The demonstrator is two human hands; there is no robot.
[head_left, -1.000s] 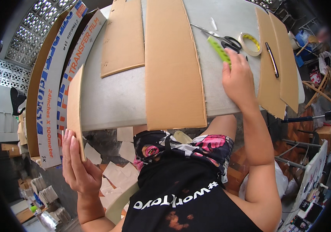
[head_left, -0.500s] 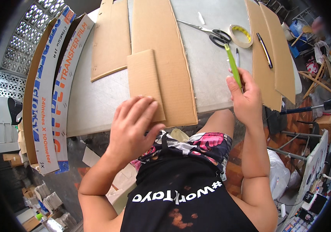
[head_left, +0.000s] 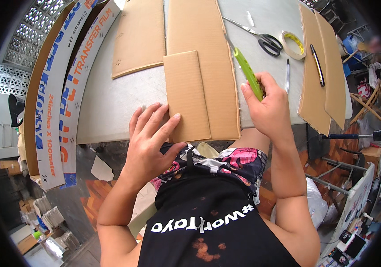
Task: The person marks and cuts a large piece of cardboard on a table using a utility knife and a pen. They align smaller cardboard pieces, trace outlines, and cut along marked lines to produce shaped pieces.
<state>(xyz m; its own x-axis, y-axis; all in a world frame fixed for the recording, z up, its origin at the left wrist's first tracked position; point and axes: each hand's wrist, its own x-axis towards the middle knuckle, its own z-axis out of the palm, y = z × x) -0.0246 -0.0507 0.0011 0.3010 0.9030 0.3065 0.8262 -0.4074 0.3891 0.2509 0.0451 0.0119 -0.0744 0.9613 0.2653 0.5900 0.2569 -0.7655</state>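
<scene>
On the grey worktop (head_left: pixel 110 107), a small rectangular cardboard piece (head_left: pixel 186 95), plain brown with straight edges, is being pressed flat by the left hand (head_left: pixel 148 142), whose fingers are spread open over its lower left corner. It is lying atop a longer cardboard strip (head_left: pixel 208 58), near the worktop's front edge. A green utility knife (head_left: pixel 247 73) is being gripped in the closed right hand (head_left: pixel 268 107), its tip being held at the strip's right edge. Compared with half a second ago, the small piece is being kept further right on the strip, and the knife is being brought closer.
</scene>
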